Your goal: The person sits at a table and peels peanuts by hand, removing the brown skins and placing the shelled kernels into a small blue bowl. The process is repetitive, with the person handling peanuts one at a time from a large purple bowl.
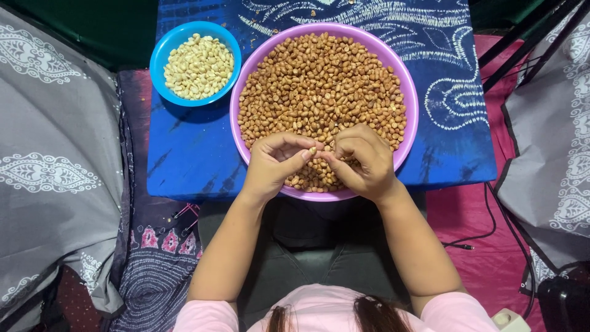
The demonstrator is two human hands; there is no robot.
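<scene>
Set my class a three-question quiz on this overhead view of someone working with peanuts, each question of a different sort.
1. True or false: the blue bowl holds pale, skinless peanuts.
2. Which bowl is larger? A) the blue bowl B) the purple bowl
3. Fill in: the left hand and right hand pinch a single peanut above the near edge of the ____ bowl.

Key: 1 true; 2 B; 3 purple.
</scene>
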